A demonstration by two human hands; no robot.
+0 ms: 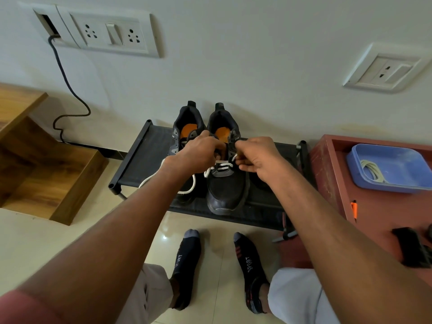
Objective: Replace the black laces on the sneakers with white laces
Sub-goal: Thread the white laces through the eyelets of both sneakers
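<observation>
The sneakers (225,183) have matt black mesh cloth over the toes, smoother grey panels at the sides and orange insoles. The white lace (219,167) looks like woven cloth cord. The rack (145,155) they stand on has a dull black fabric shelf on matt tube framing. Glossy pale tiles on the floor (35,242) catch a small glare near the socks (187,265), which are knitted cloth. On the left, the wooden unit (46,164) shows smooth brown grain. On the right, a smooth blue plastic tub (388,167) sits on a reddish painted, scuffed top (332,174). The wall (233,54) is matt; its switch plates (105,31) are smooth white plastic.
</observation>
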